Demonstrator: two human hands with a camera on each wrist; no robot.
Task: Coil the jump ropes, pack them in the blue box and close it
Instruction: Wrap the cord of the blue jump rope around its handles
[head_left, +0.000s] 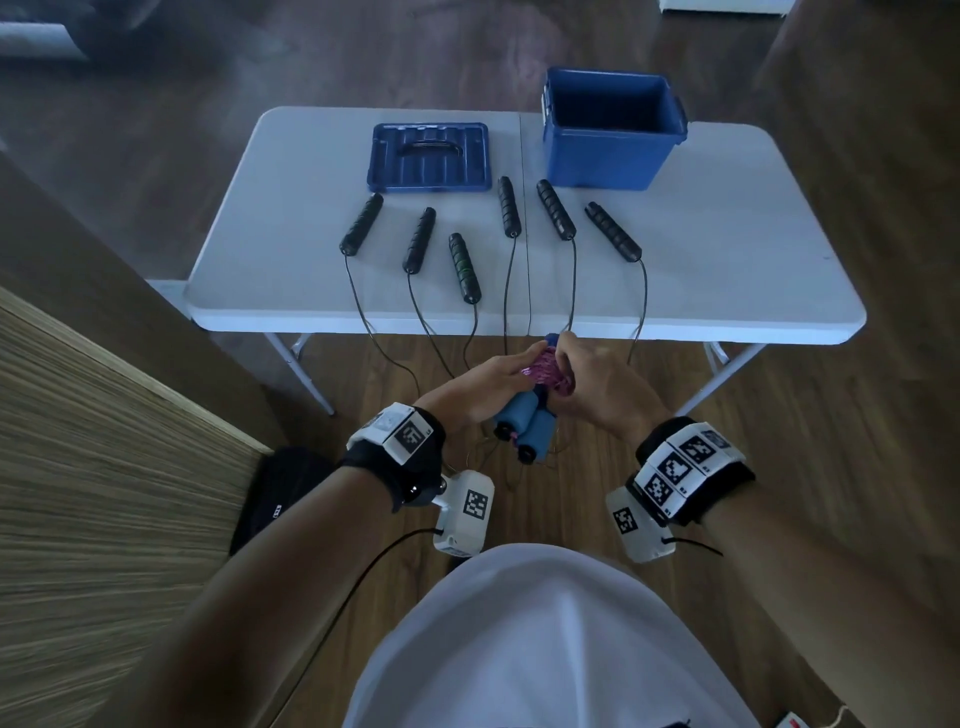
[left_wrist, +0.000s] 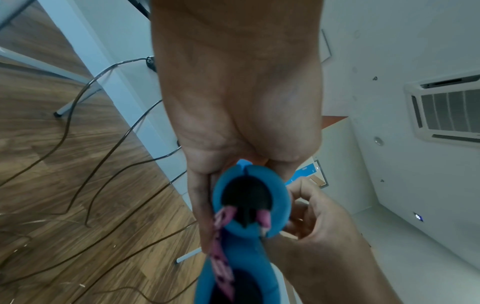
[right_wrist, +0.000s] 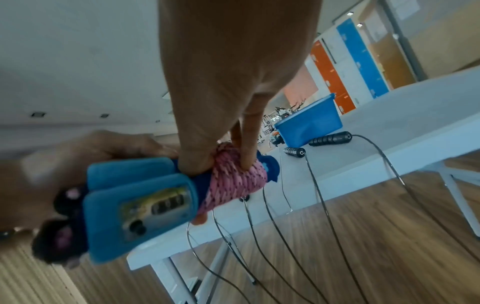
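Note:
A jump rope with two blue foam handles (head_left: 524, 423) and pink cord (head_left: 545, 371) wound round them sits between my hands, in front of the table's near edge. My left hand (head_left: 483, 384) grips the blue handles (left_wrist: 250, 205) from the left. My right hand (head_left: 587, 379) pinches the pink cord coil (right_wrist: 236, 176) with thumb and fingers. One handle carries a counter display (right_wrist: 158, 209). The open blue box (head_left: 613, 130) stands at the table's far right, its lid (head_left: 430, 157) lying flat to the left.
Several black jump rope handles (head_left: 511, 208) lie fanned on the white folding table (head_left: 270, 249), their thin cords (head_left: 384, 343) hanging over the near edge to the wood floor. A wooden panel (head_left: 104, 467) stands at my left, a black bag (head_left: 280, 493) beside it.

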